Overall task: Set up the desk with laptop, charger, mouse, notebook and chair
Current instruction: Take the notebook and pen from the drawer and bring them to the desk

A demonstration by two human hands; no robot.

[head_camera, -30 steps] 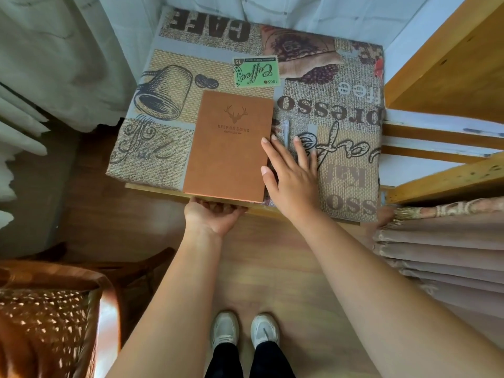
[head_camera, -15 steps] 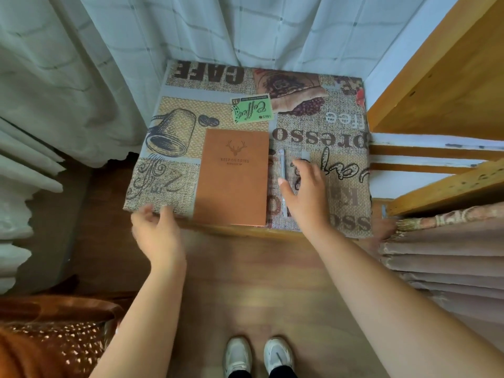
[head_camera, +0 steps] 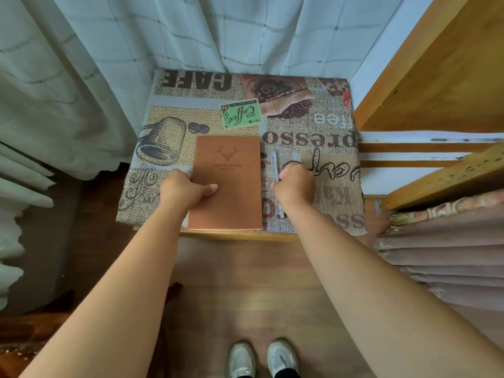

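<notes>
A brown notebook (head_camera: 231,186) with a deer-head emblem lies closed near the front edge of a small desk (head_camera: 327,132) covered with a coffee-print cloth. My left hand (head_camera: 182,188) grips the notebook's left edge, thumb on the cover. A pale pen (head_camera: 275,163) lies just right of the notebook. My right hand (head_camera: 294,185) is curled over the pen's middle, fingers closed around it. Laptop, charger and mouse are not in view.
White curtains (head_camera: 191,36) hang behind and left of the desk. A wooden shelf unit (head_camera: 436,77) stands at the right, with folded beige fabric (head_camera: 450,255) below. A wooden chair edge (head_camera: 16,347) shows at the bottom left. My shoes (head_camera: 261,358) stand on the wood floor.
My left hand moved from the desk's front edge onto the notebook's left side. My right hand shifted from resting flat to closing over the pen. The camera tilted up.
</notes>
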